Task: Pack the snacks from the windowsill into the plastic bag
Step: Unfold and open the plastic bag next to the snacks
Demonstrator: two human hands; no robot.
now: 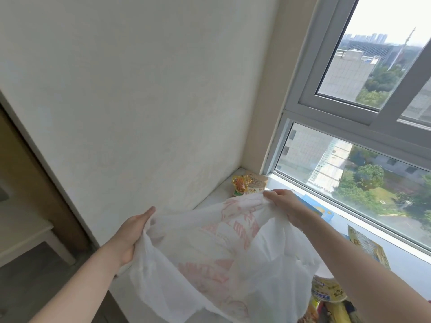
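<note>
You've got the plastic bag (210, 250) stretched between both hands over the windowsill (214, 194), white w/ pink print, hanging slack below your grip. Step in hand, as I read it: getting the mouth open so snacks can drop in. Nothing looks packed yet, though the film is too cloudy to be sure.

Your left hand (130, 231) has fingers curled round the bag's left edge; your right hand (286, 203) pinches a bunched part of the top edge. Both are closed on plastic, no free hand.

To do this well: find the two layers at the rim and pull them apart, not just sideways, or the mouth stays flat. Then hold one handle w/ the left, free the right for picking.

Snacks sit along the sill: blue packet (317, 207) just behind your right wrist, yellow packet (368, 247) near the window frame, a cluster at bottom right incl. a blue-and-yellow packet (328, 291), and the orange packet (311, 184) by a beige packet (257, 181) in the far corner. Start w/ the nearest ones; the corner pair needs a reach.
</note>
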